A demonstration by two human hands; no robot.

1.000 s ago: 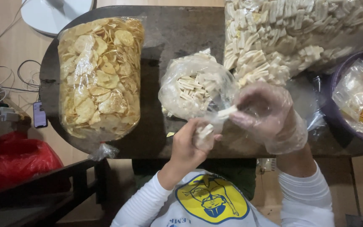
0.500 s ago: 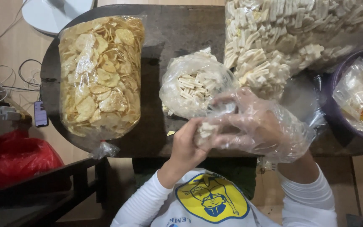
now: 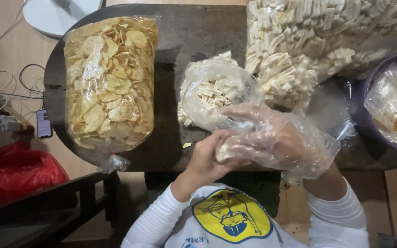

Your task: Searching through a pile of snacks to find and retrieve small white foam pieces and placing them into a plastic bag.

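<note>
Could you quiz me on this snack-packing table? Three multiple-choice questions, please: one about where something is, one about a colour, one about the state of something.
1. Where does the big bag of round chips lie?
A. left part of the table
B. on the floor
C. in the purple tub

2. What colour is the plastic bag beside the table, lower left?
A. green
B. red
C. white

3. How is the right hand covered?
A. bare
B. thick oven mitt
C. loose clear plastic glove

Answers:
1 A, it rests on the dark table, left of the small bag of stick snacks.
2 B, it is plainly red.
3 C, see-through film wraps it, while the left hand is bare.
</note>
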